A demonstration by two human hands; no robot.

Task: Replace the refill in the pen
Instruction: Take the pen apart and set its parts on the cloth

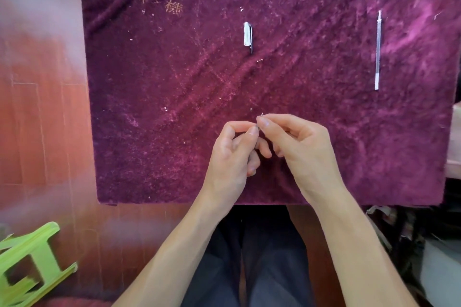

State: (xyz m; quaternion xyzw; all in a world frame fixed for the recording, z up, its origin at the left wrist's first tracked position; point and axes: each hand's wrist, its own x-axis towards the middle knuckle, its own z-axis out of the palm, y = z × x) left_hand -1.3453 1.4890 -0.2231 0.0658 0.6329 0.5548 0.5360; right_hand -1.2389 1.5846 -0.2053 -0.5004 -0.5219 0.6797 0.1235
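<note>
Both hands meet over the near middle of the purple cloth (pixel 174 107). My left hand (pixel 232 157) is closed around the pen body, which is almost wholly hidden in the fist. My right hand (pixel 294 142) pinches the pen's small metal tip (pixel 260 117), which pokes out between thumb and forefinger. A white pen cap (pixel 247 36) with a dark clip lies on the cloth farther away, near the centre. A long thin clear refill (pixel 378 50) lies straight at the far right of the cloth.
The cloth covers a small table with its near edge just above my lap. An overturned green plastic stool (pixel 30 264) lies on the reddish wooden floor at the lower left. Dark clutter (pixel 411 232) sits at the lower right.
</note>
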